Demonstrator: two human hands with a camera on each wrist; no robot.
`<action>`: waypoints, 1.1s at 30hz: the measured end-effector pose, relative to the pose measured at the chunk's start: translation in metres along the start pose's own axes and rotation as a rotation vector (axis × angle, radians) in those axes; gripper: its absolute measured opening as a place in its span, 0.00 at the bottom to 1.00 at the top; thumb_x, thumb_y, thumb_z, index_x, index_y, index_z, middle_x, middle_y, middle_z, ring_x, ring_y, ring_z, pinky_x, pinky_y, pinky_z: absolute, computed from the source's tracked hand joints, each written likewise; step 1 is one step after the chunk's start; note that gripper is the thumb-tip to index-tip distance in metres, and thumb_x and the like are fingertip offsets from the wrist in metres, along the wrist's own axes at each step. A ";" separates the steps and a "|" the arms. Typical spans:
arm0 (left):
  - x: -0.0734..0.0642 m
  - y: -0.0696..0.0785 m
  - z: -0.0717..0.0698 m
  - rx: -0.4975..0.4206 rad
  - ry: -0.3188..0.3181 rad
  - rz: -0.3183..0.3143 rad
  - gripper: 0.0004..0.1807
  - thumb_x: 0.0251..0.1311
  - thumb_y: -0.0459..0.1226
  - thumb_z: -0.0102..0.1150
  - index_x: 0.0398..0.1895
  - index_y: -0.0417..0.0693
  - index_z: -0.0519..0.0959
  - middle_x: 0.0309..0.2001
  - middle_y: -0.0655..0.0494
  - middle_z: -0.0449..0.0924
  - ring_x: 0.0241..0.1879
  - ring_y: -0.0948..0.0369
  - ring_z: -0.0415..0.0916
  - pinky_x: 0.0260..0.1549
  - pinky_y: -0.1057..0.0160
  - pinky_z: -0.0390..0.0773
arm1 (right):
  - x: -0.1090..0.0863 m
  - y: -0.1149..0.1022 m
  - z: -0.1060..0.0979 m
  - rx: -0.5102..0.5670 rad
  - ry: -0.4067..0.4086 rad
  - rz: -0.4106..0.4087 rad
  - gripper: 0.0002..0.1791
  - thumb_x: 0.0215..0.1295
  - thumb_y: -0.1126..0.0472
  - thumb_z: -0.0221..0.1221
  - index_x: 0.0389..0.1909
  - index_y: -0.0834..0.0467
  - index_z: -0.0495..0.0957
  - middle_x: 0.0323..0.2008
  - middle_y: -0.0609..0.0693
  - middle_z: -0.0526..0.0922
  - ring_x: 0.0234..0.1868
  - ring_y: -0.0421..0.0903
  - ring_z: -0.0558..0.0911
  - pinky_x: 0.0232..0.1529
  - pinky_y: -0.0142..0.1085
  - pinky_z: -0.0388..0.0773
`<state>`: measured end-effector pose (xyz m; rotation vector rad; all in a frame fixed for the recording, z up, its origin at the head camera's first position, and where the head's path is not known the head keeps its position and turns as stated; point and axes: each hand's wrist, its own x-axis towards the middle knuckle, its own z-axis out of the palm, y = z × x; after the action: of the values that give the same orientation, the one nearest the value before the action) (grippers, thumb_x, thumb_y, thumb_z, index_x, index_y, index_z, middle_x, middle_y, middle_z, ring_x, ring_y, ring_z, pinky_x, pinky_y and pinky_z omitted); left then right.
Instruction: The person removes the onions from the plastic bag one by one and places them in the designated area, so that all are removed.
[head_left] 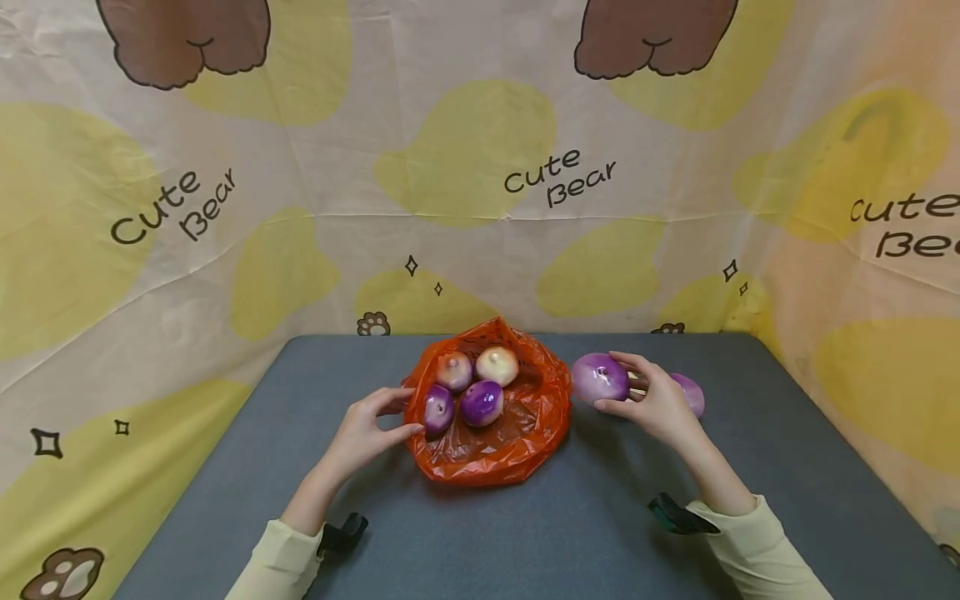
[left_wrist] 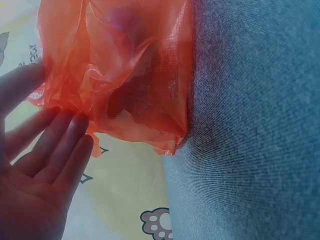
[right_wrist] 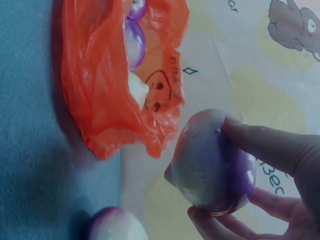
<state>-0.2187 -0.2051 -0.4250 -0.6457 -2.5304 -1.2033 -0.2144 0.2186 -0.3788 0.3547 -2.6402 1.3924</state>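
Holding one onion (head_left: 598, 378), right grip (head_left: 663, 407); four bagged onions (head_left: 482, 403); one loose onion (head_left: 693, 395)

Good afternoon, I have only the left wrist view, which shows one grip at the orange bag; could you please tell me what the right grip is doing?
Observer: In the head view, the right grip holds a purple-and-white onion.

Operator: Thank you; through the film I make out only dark shapes, so could you kindly say how many onions show inside the orange bag?

Observer: Looking into its opening from the head view, I count four onions.

Operator: Much appreciated; would you also check whether another onion lies outside the bag?

Observer: Yes, one more onion is on the table, partly hidden behind the right grip in the head view.
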 end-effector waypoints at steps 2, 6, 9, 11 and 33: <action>0.000 0.000 0.000 -0.001 0.000 -0.002 0.27 0.48 0.44 0.72 0.52 0.48 0.79 0.48 0.53 0.81 0.45 0.55 0.81 0.46 0.50 0.80 | -0.001 0.001 -0.003 0.009 0.001 0.002 0.42 0.51 0.57 0.71 0.65 0.62 0.64 0.62 0.65 0.68 0.57 0.67 0.74 0.54 0.53 0.74; -0.001 0.000 -0.001 0.001 0.001 0.001 0.27 0.48 0.43 0.72 0.52 0.48 0.79 0.48 0.53 0.81 0.45 0.54 0.81 0.46 0.49 0.80 | -0.003 0.002 -0.009 0.002 0.017 0.018 0.42 0.51 0.57 0.71 0.66 0.62 0.63 0.63 0.66 0.67 0.58 0.68 0.74 0.55 0.54 0.73; -0.001 0.000 -0.001 0.004 0.003 0.008 0.26 0.48 0.43 0.72 0.52 0.48 0.79 0.48 0.53 0.81 0.45 0.54 0.81 0.46 0.51 0.81 | -0.006 0.003 -0.013 -0.038 0.037 0.033 0.42 0.51 0.56 0.71 0.66 0.60 0.64 0.62 0.66 0.68 0.57 0.67 0.74 0.54 0.54 0.74; -0.001 0.001 -0.001 0.003 0.004 0.010 0.26 0.48 0.43 0.72 0.52 0.48 0.79 0.48 0.53 0.81 0.45 0.54 0.81 0.46 0.52 0.81 | -0.007 0.003 -0.016 -0.075 0.054 0.040 0.42 0.50 0.54 0.71 0.65 0.59 0.65 0.61 0.65 0.69 0.56 0.67 0.75 0.53 0.53 0.75; -0.002 0.001 -0.001 -0.001 0.014 0.005 0.26 0.48 0.41 0.72 0.52 0.47 0.79 0.48 0.51 0.81 0.44 0.54 0.81 0.46 0.52 0.81 | -0.023 0.022 -0.047 -0.140 0.100 0.088 0.42 0.53 0.50 0.69 0.67 0.60 0.63 0.62 0.69 0.68 0.57 0.70 0.73 0.53 0.58 0.74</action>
<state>-0.2166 -0.2061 -0.4249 -0.6404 -2.5154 -1.2032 -0.1982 0.2730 -0.3750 0.1498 -2.6807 1.2056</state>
